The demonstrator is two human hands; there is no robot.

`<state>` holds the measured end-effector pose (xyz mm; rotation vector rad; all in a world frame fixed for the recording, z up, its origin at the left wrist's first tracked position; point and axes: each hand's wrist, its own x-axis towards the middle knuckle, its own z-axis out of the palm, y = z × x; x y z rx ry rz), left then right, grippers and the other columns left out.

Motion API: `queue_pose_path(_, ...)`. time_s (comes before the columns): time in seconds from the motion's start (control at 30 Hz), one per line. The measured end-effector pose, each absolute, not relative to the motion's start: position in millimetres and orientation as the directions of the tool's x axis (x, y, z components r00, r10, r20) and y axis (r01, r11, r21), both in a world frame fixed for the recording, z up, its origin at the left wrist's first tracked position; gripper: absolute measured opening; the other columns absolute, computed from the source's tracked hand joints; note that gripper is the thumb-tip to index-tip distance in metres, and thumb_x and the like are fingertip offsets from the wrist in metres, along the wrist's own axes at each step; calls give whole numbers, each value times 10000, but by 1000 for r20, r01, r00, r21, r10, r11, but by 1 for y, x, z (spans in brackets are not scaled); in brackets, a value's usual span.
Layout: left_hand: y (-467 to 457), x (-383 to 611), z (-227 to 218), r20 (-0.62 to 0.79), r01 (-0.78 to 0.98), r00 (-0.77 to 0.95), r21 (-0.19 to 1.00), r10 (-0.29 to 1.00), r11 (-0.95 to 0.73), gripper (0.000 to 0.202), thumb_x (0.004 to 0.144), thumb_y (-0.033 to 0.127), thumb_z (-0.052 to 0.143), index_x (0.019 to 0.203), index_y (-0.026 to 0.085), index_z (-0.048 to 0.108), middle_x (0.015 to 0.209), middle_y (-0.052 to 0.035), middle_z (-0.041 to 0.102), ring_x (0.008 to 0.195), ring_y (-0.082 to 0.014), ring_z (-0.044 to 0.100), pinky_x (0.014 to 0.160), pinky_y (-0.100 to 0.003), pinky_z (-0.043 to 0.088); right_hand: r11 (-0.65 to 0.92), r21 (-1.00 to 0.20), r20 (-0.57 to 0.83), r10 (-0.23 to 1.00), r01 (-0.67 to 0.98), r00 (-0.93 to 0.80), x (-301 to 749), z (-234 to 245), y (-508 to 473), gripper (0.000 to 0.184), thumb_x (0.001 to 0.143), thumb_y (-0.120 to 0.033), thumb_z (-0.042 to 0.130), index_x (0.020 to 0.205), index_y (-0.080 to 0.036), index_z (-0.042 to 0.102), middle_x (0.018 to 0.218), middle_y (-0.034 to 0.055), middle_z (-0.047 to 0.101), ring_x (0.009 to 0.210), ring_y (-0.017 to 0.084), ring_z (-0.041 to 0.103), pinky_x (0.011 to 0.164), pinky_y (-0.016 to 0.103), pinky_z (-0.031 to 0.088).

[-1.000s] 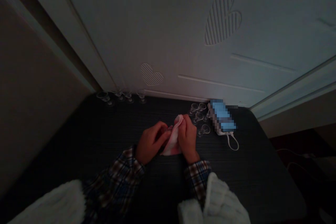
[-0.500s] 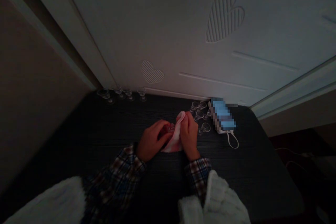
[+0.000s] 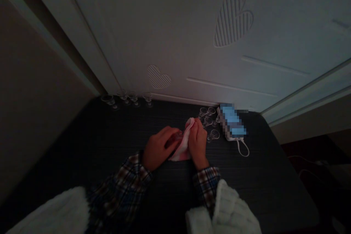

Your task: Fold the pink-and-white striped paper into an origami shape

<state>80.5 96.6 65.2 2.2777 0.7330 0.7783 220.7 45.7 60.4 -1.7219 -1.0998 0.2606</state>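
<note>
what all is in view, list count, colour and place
table: one, dark, centre
cloth: one, pink and white, centre
held glass: one, clear, partly hidden, beside cloth
phone: one, blurred, blue screen, table's back right
cable: one, white, phone's near end
right glasses: about five, clear, left of phone
left glasses: four, clear, table's back left
panel: one, white, behind table
hearts: two, white, on panel
wall: one, brownish, far left
cords: about two, pale, right beyond table
sleeves: two, plaid under white layer, both arms
left hand: one, bare, holding glass
right hand: one, bare, gripping cloth
</note>
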Motion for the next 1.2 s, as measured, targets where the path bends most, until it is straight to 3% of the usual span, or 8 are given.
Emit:
queue_pose_path(0.23,95,80,70,207,297,679,799,704,-522,204,871,366,487,900,171,538,693,24,561,635,-116,523,606,-234,383,-34,-817,343,773,575,533,219,60,45,318,964,-339,245,803,-186,472,665,-17,519,577,99,473,555,214,284)
queue_pose_path(0.5,96,82,70,140,231,636,904,759,-360,253,877,398,452,884,160,539,679,12,548,610,-112,503,541,-210,362,-20,-836,329,781,549,530,217,65,42,261,962,-340,274,901,-198,485,740,-8,572,637,114,533,594,220,330)
queue_pose_path(0.83,100,82,63,232,182,487,916,842,-357,221,884,360,467,999,178,515,848,-18,594,630,-94,531,554,-192,399,32,-862,377,707,506,598,215,69,41,191,935,-267,362,1032,-203,514,927,16,604,819,130,564,709,240,398)
queue_pose_path(1.07,101,80,62,227,127,437,943,871,-309,226,895,350,445,1029,182,514,793,4,572,533,-68,476,472,-175,366,181,-886,420,701,426,576,216,65,44,202,880,-235,493,1077,-192,495,1017,31,581,915,126,556,804,248,434)
queue_pose_path(1.2,103,81,61,226,79,415,956,881,-282,219,902,357,430,1012,185,511,752,19,564,468,-54,437,435,-174,348,242,-865,453,755,440,474,217,68,43,173,904,-243,446,1039,-182,536,1012,45,558,943,137,535,845,275,428)
